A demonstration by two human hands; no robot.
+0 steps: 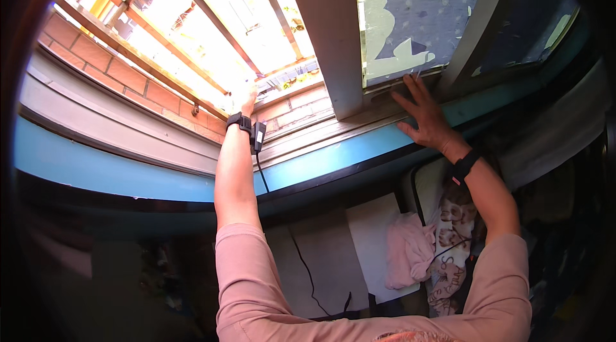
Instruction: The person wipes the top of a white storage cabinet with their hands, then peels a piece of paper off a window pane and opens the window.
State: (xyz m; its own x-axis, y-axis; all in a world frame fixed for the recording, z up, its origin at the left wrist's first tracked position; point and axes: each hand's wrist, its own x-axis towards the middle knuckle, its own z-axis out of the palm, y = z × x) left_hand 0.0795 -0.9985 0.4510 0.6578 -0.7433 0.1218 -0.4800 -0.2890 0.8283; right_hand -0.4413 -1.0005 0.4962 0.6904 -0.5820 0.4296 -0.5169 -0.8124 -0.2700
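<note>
My left hand (246,95) reaches out through the open part of a sliding window, towards the metal security bars (211,19). Glare washes out its fingers, so I cannot tell whether they touch or hold anything. On that wrist is a black strap with a small black device (259,135) and a cable. My right hand (424,118) is spread at the bottom of the window sash (370,94), fingertips at the lower rail and nothing seen in its grasp. Patchy bluish film with pale torn areas covers the glass pane (423,10). A black band (465,166) circles my right wrist.
The window track (298,144) runs above a light-blue sill edge (308,164). Reddish brick tiles (130,77) line the outer ledge. Below the sill lie a pink cloth (409,250), a patterned printed fabric (452,245), white sheets (375,245) and a black cable (308,274).
</note>
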